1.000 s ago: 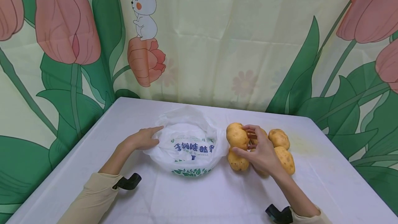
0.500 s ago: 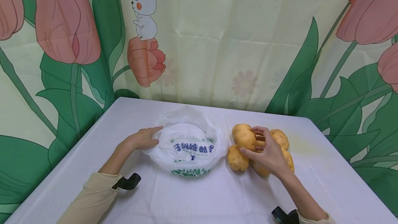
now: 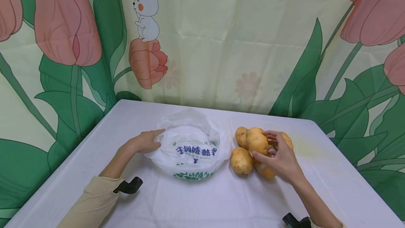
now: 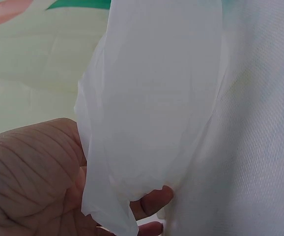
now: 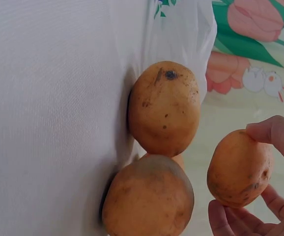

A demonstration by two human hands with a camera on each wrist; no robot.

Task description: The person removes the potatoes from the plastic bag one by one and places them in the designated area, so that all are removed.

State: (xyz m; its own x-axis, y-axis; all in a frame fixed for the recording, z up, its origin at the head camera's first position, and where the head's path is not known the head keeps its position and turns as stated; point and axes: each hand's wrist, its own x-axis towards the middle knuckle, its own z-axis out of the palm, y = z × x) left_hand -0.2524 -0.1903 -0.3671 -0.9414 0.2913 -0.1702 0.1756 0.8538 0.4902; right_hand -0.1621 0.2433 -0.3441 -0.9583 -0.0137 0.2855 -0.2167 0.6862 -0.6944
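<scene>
My right hand [image 3: 283, 161] holds a yellow potato [image 3: 257, 141] between thumb and fingers, over a cluster of other potatoes. In the right wrist view this potato [image 5: 240, 167] is apart from the two nearest ones. One loose potato [image 3: 241, 161] lies near the bag's right side, and another potato [image 3: 240, 136] lies behind it. At the left rim of an opened white plastic bag [image 3: 193, 170], my left hand [image 3: 145, 142] grips the plastic. The left wrist view shows the thin film [image 4: 156, 98] covering part of the hand, with fingertips showing below its edge.
More potatoes, such as one potato [image 3: 265, 171] in front and one potato [image 3: 287, 139] behind, are partly hidden by the right hand. A white cloth [image 3: 202, 207] covers the table. A curtain [image 3: 209, 45] printed with tulips and a rabbit hangs behind.
My right hand has moved to the right with the held potato, uncovering the potato behind it. The left hand and the bag have stayed put.
</scene>
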